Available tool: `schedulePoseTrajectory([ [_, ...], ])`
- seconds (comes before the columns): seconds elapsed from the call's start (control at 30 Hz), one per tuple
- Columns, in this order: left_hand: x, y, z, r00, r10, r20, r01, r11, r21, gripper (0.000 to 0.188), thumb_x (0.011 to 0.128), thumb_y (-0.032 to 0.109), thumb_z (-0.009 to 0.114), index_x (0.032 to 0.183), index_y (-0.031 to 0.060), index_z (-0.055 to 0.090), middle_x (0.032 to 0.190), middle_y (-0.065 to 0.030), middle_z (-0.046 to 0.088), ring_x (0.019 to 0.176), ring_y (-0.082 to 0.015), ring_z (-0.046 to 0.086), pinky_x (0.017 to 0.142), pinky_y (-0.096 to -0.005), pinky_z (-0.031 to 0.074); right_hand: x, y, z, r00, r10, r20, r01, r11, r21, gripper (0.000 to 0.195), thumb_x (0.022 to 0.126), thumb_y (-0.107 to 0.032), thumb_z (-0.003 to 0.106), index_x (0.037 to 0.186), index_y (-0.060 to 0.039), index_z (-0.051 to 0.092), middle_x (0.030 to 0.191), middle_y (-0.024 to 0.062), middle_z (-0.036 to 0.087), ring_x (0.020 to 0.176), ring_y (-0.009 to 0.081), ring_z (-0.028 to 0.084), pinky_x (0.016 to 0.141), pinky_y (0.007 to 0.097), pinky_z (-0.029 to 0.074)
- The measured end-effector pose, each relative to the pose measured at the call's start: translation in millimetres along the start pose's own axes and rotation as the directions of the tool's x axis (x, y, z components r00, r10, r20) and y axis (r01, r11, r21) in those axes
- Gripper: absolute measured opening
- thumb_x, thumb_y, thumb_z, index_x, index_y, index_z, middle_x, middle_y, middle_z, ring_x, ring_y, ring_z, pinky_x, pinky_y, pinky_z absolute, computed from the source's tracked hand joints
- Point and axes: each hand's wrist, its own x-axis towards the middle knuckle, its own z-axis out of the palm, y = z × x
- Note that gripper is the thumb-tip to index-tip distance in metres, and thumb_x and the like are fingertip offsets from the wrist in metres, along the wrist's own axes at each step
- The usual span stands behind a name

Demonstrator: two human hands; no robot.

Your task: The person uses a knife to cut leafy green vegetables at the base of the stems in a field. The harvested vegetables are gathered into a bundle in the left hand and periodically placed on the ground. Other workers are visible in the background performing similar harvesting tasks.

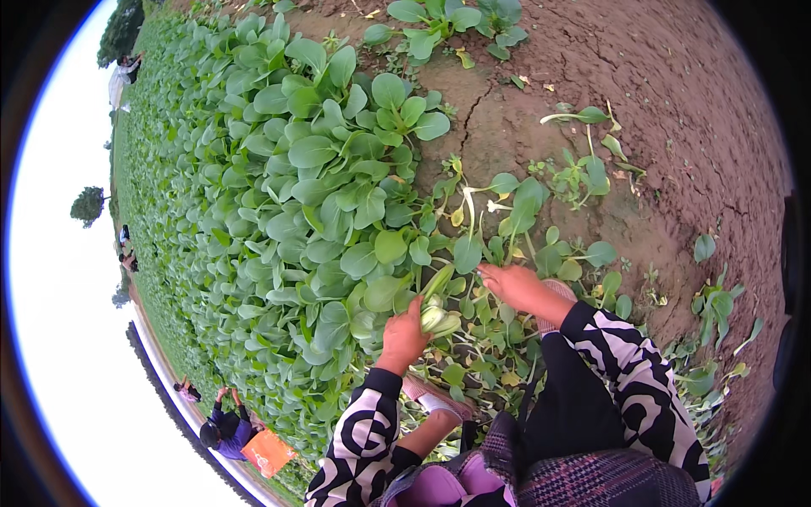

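My left hand (404, 336) grips a small bunch of pak choi (437, 319). Its pale green stalk bases point to the right, and its broad leaves (384, 293) lie to the left against the standing crop. To the right of the bunch is my right hand (509, 285), its fingers bent and close together beside a round green leaf (467, 253). Whether those fingertips pinch a leaf or a small tool cannot be seen. Loose leaves and yellowed trimmings (481, 304) cover the ground beneath both hands, between my shoes (437, 396).
Dense rows of pak choi (253, 209) fill the left side. Cracked brown soil (665, 127) lies to the right, with scattered cut leaves (592, 174) and a few standing plants (434, 25). A person in purple (228, 434) works beside an orange bag (268, 452); others are farther off.
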Motion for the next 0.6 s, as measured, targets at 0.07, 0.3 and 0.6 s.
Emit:
schedulePoseTrajectory([
  [0.07, 1, -3, 2, 1.000, -0.017, 0.014, 0.017, 1.000, -0.013, 0.078, 0.067, 0.019, 0.078, 0.132, 0.0095, 0.036, 0.088, -0.0198, 0.064, 0.084, -0.0393, 0.061, 0.077, -0.0457, 0.047, 1, -4, 0, 1.000, 0.010, -0.003, -0.010, 0.998, 0.060, 0.040, 0.094, -0.031, 0.045, 0.129, -0.0118, 0.049, 0.084, 0.0180, 0.066, 0.076, 0.0375, 0.063, 0.069, 0.0483, 0.050],
  [0.3, -20, -7, -13, 0.998, 0.058, 0.012, -0.056, 0.992, -0.113, 0.077, 0.066, 0.017, 0.078, 0.131, 0.0096, 0.038, 0.089, -0.0217, 0.064, 0.083, -0.0424, 0.060, 0.076, -0.0460, 0.048, -14, -18, -19, 0.991, 0.094, 0.100, -0.108, 0.984, 0.140, 0.037, 0.089, -0.028, 0.057, 0.120, -0.0065, 0.056, 0.090, 0.0186, 0.066, 0.079, 0.0348, 0.064, 0.072, 0.0430, 0.051],
  [0.6, -68, 31, -56, 0.970, 0.181, 0.165, -0.002, 0.679, -0.734, 0.088, 0.067, 0.013, 0.083, 0.140, 0.0099, 0.034, 0.133, -0.0131, 0.048, 0.119, -0.0213, 0.048, 0.101, -0.0316, 0.038, -26, -61, -53, 0.984, 0.127, 0.125, -0.171, 0.472, 0.865, 0.040, 0.084, -0.025, 0.070, 0.112, -0.0006, 0.056, 0.083, 0.0032, 0.060, 0.065, 0.0080, 0.057, 0.053, 0.0236, 0.045],
])
